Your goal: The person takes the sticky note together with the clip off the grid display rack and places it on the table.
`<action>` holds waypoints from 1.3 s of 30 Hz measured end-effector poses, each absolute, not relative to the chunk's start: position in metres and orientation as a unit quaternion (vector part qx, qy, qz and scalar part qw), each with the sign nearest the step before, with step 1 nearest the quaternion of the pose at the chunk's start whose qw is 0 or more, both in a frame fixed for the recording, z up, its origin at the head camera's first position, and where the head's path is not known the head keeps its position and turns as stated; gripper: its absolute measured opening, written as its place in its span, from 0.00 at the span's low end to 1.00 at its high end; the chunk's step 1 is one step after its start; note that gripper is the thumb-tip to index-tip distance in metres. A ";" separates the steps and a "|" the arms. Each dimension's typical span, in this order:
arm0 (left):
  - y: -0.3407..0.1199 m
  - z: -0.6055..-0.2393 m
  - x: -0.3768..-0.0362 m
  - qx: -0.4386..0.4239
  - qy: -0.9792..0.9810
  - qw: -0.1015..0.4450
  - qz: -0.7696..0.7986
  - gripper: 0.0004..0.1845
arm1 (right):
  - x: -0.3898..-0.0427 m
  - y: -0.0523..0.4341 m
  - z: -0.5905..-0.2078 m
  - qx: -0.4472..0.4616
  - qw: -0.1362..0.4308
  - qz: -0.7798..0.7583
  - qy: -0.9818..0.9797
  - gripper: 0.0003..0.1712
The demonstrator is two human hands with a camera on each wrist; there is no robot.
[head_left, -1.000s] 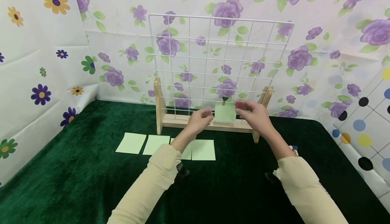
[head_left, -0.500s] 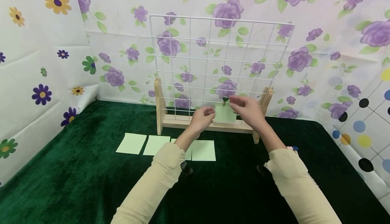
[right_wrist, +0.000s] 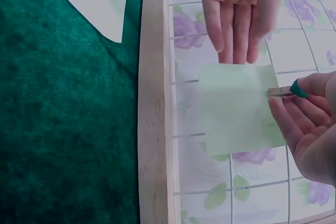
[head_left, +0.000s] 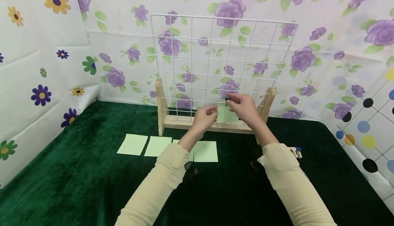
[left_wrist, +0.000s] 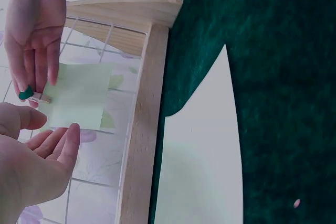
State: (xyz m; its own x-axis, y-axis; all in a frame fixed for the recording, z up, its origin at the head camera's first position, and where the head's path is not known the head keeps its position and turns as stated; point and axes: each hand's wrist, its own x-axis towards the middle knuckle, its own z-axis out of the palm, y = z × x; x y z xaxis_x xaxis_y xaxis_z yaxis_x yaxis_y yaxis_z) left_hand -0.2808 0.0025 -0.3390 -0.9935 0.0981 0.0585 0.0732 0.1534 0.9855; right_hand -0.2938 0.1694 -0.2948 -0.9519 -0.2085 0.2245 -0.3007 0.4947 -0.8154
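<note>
At the grid (head_left: 215, 55) we've 1 note (head_left: 227, 114) clipped, R hand (head_left: 244, 109) pinching its clip (head_left: 227, 100), L hand (head_left: 204, 116) open beside it, 4 notes (head_left: 205, 150) left on the cloth.

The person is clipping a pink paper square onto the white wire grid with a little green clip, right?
Not quite: the paper square is light green, not pink, as the right wrist view shows. The rest holds: the right hand pinches the little green clip at the paper's edge against the white wire grid, while the left hand touches the paper's opposite edge.
</note>
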 end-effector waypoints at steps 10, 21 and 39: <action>0.005 -0.339 -0.286 0.042 0.745 0.003 0.666 0.17 | -0.297 0.167 -0.295 0.144 0.068 0.460 -0.873 0.18; 0.014 -0.338 -0.293 0.030 0.732 0.013 0.681 0.15 | -0.299 0.164 -0.296 0.132 0.086 0.441 -0.883 0.17; 0.021 -0.338 -0.295 0.019 0.738 0.016 0.674 0.14 | -0.300 0.162 -0.296 0.126 0.112 0.421 -0.891 0.14</action>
